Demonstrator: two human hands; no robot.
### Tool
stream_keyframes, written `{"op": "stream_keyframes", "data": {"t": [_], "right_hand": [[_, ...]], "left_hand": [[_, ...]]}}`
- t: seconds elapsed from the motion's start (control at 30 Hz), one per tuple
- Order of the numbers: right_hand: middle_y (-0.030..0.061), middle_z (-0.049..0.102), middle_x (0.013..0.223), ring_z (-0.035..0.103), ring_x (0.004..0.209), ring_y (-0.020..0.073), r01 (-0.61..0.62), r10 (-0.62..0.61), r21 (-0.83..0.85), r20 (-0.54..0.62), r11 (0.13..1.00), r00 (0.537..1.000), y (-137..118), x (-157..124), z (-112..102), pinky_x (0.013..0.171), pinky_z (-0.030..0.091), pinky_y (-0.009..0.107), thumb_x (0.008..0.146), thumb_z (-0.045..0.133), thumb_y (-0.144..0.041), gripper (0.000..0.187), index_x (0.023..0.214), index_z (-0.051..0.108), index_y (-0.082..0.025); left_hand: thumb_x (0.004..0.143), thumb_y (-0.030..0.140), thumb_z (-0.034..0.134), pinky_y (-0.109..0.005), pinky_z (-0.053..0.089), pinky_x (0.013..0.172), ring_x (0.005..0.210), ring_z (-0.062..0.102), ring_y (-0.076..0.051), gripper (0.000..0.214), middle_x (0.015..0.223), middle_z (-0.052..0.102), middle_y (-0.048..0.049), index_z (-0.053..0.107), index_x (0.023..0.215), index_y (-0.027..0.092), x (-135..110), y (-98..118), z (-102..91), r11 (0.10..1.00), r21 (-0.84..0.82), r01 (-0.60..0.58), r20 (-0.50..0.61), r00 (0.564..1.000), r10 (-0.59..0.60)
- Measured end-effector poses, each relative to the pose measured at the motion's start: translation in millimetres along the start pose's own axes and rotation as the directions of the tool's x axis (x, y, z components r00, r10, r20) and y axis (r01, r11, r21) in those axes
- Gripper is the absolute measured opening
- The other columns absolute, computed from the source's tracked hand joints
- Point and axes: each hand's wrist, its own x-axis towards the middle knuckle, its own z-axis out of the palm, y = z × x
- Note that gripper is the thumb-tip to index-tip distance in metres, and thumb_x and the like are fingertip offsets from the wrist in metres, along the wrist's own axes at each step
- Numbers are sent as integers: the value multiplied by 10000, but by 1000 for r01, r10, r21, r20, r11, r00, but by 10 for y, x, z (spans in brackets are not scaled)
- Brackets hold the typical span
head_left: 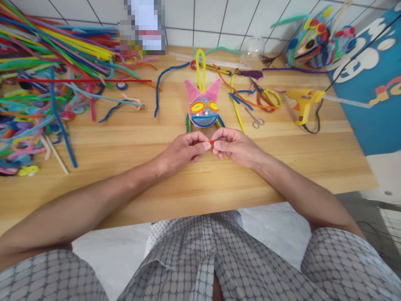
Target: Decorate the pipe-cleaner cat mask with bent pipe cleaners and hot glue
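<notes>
My left hand (pixel 188 149) and my right hand (pixel 233 146) meet over the middle of the wooden table (pixel 200 184), fingertips pinched together. Between them shows a tiny red piece (pixel 211 142), most of it hidden by the fingers. Just behind the hands stands a pipe-cleaner animal head (pixel 203 109) with pink ears, yellow-ringed eyes, a blue mouth and a tall yellow loop on top.
A large heap of coloured pipe cleaners (pixel 53 71) covers the left of the table. Right of the figure lie red-and-yellow scissors (pixel 266 98), small metal scissors (pixel 255 119) and a yellow glue gun (pixel 302 104) with its cable. Another colourful craft figure (pixel 319 37) sits at the back right.
</notes>
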Motion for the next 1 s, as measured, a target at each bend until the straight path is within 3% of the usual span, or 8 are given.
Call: {"op": "stream_keyframes", "data": {"t": [0.3, 0.5, 0.67, 0.83, 1.0], "right_hand": [[-27, 769, 736, 637, 630, 96, -4, 7, -60, 51, 998, 999, -37, -19, 23, 565, 500, 215, 758, 1072, -576, 541, 928, 718, -203], [10, 820, 819, 710, 715, 132, 80, -75, -201, 31, 976, 997, -58, -45, 24, 635, 554, 247, 846, 1006, -544, 444, 969, 732, -217], [17, 823, 849, 697, 746, 150, 141, -153, -369, -2, 919, 988, -85, -92, 43, 696, 550, 281, 918, 912, -518, 339, 964, 745, -227], [17, 766, 884, 647, 795, 158, 236, -322, -558, -59, 796, 945, -135, -113, 59, 735, 499, 303, 911, 884, -471, 266, 890, 785, -225], [2, 734, 802, 598, 724, 146, 158, -206, -494, -44, 855, 977, -247, -115, 79, 668, 456, 289, 881, 900, -515, 328, 890, 763, -217]], "left_hand": [[944, 534, 878, -220, 355, 562, 573, 456, -92, 395, 640, 571, 50, 706, 898, 182, 12, 1, -62, 997, 71, 23, 105, 994, -30], [930, 546, 881, -234, 392, 561, 586, 493, -101, 403, 721, 640, 14, 705, 871, 189, 32, -4, -51, 999, 31, 19, 103, 994, -23], [935, 522, 865, -224, 373, 553, 567, 466, -95, 376, 656, 598, 35, 699, 853, 195, 20, 17, -45, 998, 67, 16, 97, 995, -22], [921, 533, 858, -223, 364, 552, 566, 470, -95, 375, 665, 597, 42, 698, 866, 198, -1, 42, -12, 995, 94, -14, 72, 997, 7], [916, 520, 833, -236, 358, 552, 563, 453, -96, 354, 688, 617, 38, 696, 888, 194, -24, 95, 26, 988, 149, -36, 53, 998, 29]]}}
